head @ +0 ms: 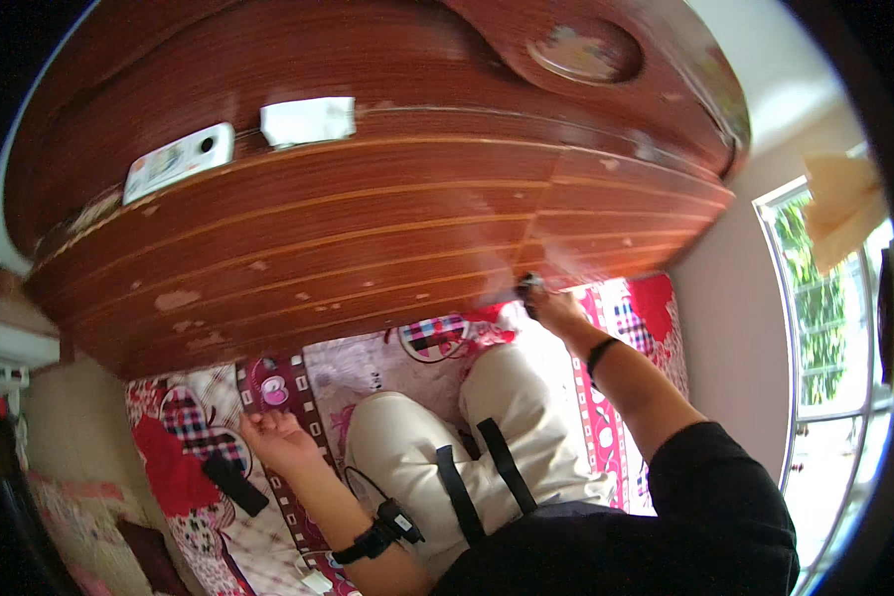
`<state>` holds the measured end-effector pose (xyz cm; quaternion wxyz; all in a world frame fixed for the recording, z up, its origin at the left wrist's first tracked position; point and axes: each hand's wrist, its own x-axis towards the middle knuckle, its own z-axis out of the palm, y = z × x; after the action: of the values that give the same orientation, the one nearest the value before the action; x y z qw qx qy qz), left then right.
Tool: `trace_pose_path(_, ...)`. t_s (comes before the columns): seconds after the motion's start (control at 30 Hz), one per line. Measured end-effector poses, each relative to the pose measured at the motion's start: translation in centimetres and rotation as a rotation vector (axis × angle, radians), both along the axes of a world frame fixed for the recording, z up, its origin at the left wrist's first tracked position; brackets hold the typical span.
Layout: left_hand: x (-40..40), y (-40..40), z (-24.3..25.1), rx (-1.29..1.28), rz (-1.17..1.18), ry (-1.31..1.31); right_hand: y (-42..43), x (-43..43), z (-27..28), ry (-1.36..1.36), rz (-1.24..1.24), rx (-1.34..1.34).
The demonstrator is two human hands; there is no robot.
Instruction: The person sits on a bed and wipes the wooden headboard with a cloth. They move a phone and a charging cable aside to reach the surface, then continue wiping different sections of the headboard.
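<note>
My right hand [559, 311] is closed around a small dark object [529, 284], too blurred to name. It holds this against the lower edge of a reddish-brown wooden headboard [328, 231], where the wood meets the bed. My left hand [281, 441] rests palm up over the patterned bedsheet [395, 357], fingers loosely curled and apart, with nothing in it. Between my arms are my knees in cream trousers [410, 439]. The headboard panel has thin pale grooves and several worn patches.
A white phone-like object [182, 160] and a folded white paper or tissue [309, 121] lie on the headboard ledge. Left of my left hand is a black oblong item [235, 484] on the sheet. A white wall [723, 328] and a barred window [819, 298] stand at right.
</note>
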<state>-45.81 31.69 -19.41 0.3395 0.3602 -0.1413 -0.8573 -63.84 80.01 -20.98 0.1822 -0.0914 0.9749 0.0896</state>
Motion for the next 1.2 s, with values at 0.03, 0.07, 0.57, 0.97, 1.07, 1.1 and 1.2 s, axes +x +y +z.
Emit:
trace_pose_path(0.03, 0.3, -0.9, -1.7, 0.149, 0.050, -0.113, 0.8, -0.1, 0.3, -0.071, -0.046, 0.074)
trace_pose_path(0.07, 1.3, -1.8, -3.2, 0.263, 0.018, -0.132, 1.3, 0.1, 0.6, -0.022, -0.080, 0.123)
trace_pose_path(0.57, 25.4, -11.3, -11.5, 0.103, 0.591, -0.203, 4.0, 3.4, 0.3, 0.180, -0.039, 0.050)
trace_pose_path(0.97, 34.1, -15.1, -17.5, 0.033, 0.051, -0.967, -1.6, 3.8, 3.6, 0.331, 0.130, -0.401)
trace_pose_path(1.07, 33.6, -16.1, -17.4, 0.026, -0.052, -1.024, -4.6, 3.7, 5.8, 0.379, 0.151, -0.505)
trace_pose_path(1.1, 33.6, -16.3, -17.4, 0.041, -0.085, -1.033, -5.8, 3.7, 6.4, 0.386, 0.150, -0.485)
trace_pose_path(1.2, 33.7, -17.0, -17.6, 0.122, -0.079, -0.966, -8.8, 3.8, 7.8, 0.458, 0.189, -0.537)
